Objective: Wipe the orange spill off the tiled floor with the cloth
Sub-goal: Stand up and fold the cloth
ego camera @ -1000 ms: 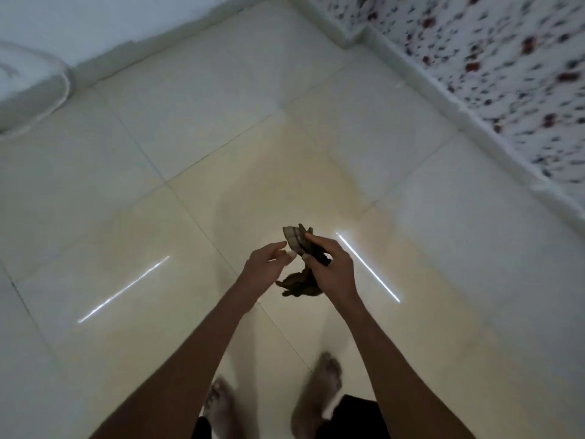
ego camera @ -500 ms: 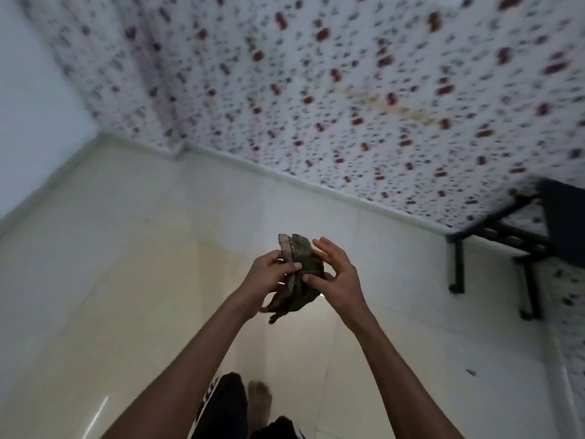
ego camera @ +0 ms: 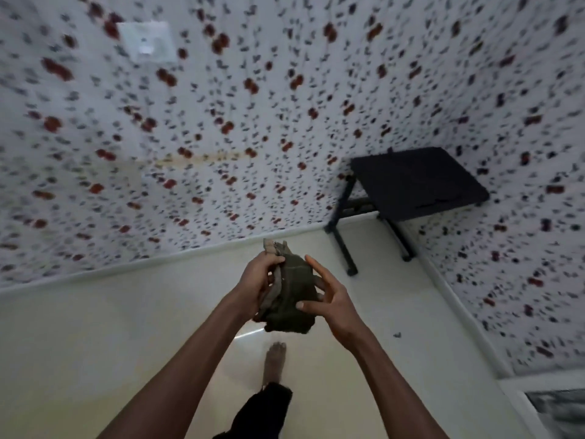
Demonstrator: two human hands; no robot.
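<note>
A dark olive, bunched cloth (ego camera: 292, 297) is held up in front of me at mid-frame, above the pale tiled floor (ego camera: 95, 343). My left hand (ego camera: 258, 280) grips its left side, fingers curled over the lighter folded edge. My right hand (ego camera: 329, 296) cups its right side, thumb pressed on the cloth and fingers spread. No orange spill shows on the floor in this view. One bare foot (ego camera: 274, 359) stands on the tiles below the cloth.
A wall with red and dark flecked wallpaper (ego camera: 253, 122) fills the top and right, with a white switch plate (ego camera: 147, 41) high up. A small black folding table (ego camera: 414, 182) stands in the corner at right. A small dark speck (ego camera: 396, 335) lies on the floor.
The view has swung up and to the right, from the floor to the wall and corner table. Both hands still hold the cloth, now bunched larger between them.
</note>
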